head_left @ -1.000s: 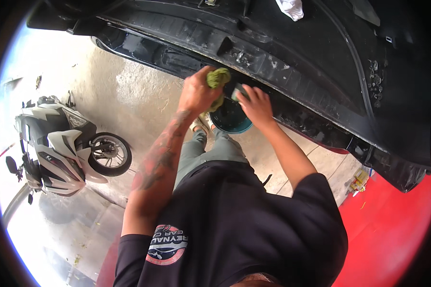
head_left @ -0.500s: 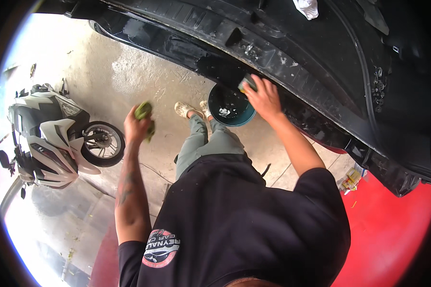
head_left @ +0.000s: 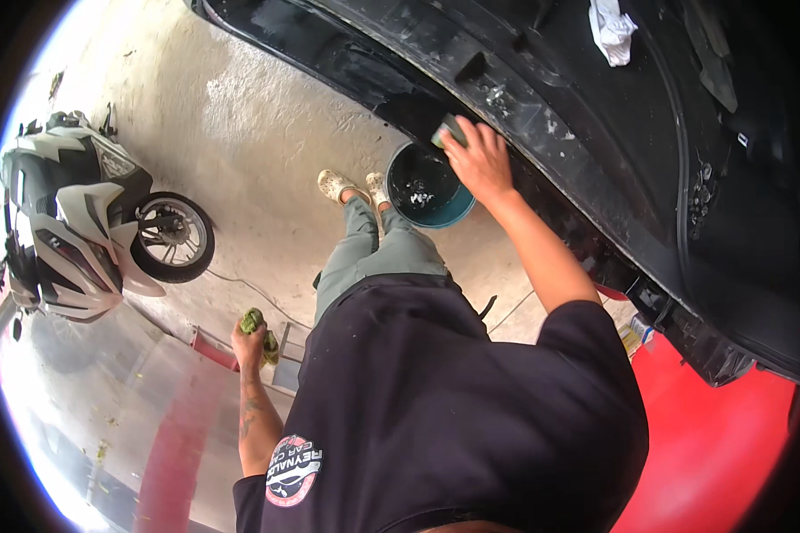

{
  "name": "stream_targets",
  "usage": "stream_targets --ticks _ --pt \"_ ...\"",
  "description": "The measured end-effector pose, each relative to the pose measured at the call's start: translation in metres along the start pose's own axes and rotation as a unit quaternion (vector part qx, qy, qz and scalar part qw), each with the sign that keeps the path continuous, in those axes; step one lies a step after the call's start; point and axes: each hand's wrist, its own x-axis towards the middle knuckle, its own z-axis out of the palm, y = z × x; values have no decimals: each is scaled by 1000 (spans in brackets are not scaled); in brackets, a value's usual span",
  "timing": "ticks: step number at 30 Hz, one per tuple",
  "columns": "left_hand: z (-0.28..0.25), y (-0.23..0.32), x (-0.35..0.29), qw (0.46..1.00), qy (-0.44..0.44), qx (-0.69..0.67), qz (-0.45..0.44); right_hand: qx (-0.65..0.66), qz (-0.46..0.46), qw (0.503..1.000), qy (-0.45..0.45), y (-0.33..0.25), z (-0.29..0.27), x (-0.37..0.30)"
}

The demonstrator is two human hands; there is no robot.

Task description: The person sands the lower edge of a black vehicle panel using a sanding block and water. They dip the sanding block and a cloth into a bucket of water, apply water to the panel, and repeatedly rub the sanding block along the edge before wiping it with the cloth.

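My right hand (head_left: 482,162) is closed on a small grey-green sponge-like block (head_left: 451,131), pressed against a glossy black car panel (head_left: 387,89). Below that hand stands a teal bucket (head_left: 458,210) holding dark liquid with white foam or glare on it. My left hand (head_left: 248,345), low and out to the side, is wrapped round a crumpled green cloth (head_left: 253,321), whose loose end hangs beside the fingers.
A white and black motor scooter (head_left: 80,222) stands at the left, its front wheel (head_left: 173,235) toward me. The open black cargo area (head_left: 596,124) fills the upper right, with a white crumpled cloth (head_left: 612,34) inside. A red panel (head_left: 702,426) lies lower right.
My left hand has dropped back toward my body with the green cloth. My right hand has shifted a little up and left with the block. The whole view has swung slightly.
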Motion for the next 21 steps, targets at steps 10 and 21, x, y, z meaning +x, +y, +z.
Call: stream_targets --ticks 10,21 --pt "-3 37 -4 1000 11 4 17 -11 4 1000 10 -42 38 102" --pt "-16 16 5 997 41 -72 -3 -9 -43 999 -12 -23 14 64"
